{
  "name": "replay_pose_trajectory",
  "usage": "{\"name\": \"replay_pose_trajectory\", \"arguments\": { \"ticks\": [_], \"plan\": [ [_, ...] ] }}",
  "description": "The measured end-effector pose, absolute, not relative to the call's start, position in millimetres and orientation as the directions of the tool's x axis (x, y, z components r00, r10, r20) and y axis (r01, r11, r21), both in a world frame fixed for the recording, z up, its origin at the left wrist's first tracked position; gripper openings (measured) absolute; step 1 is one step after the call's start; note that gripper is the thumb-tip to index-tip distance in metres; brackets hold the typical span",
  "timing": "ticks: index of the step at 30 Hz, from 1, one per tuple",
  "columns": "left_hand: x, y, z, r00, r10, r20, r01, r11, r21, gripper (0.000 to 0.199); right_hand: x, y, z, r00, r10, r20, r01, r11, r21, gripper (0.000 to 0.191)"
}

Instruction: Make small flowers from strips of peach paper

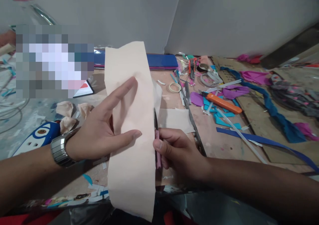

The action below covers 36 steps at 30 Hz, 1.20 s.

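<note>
A long cream sheet, crepe paper or thin cloth, stands up in front of me and hangs past the table's front edge. My left hand grips it from the left; thumb and index finger lie across its near face, while the other fingers go out of sight behind it. At the sheet's right edge, my right hand holds a pair of scissors with pink handles, fingers wrapped around them. The dark blades point upward along that edge and are partly hidden by the sheet.
An orange box cutter lies among coloured scraps on the right, near tape rolls and a blue strip. Crumpled cream pieces and a blue-white power strip are left. A flat cream piece lies behind my right hand.
</note>
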State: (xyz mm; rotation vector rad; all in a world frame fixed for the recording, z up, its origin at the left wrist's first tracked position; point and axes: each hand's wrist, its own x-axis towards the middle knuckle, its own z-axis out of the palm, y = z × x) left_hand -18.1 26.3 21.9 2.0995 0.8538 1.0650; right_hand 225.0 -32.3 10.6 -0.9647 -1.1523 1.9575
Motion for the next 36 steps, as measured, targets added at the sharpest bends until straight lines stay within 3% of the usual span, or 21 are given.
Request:
{"name": "replay_pose_trajectory", "arguments": {
  "ticks": [15,29,36],
  "plan": [
    [-15.3,21.0,25.1,0.497,0.765,0.409,0.309,-0.597,0.740,0.100,225.6,-29.2,11.1,-0.472,0.849,-0.237,-0.193,-0.362,-0.912,0.045],
    [-15.3,19.6,25.6,0.501,0.769,0.398,0.322,-0.592,0.739,0.102,225.5,-28.8,13.2,-0.479,0.849,-0.224,-0.175,-0.343,-0.923,0.045],
    [-15.6,22.3,20.2,0.530,0.739,0.416,0.243,-0.602,0.760,0.107,225.6,-27.6,12.2,-0.474,0.855,-0.212,-0.233,-0.354,-0.906,0.043]
  ]
}}
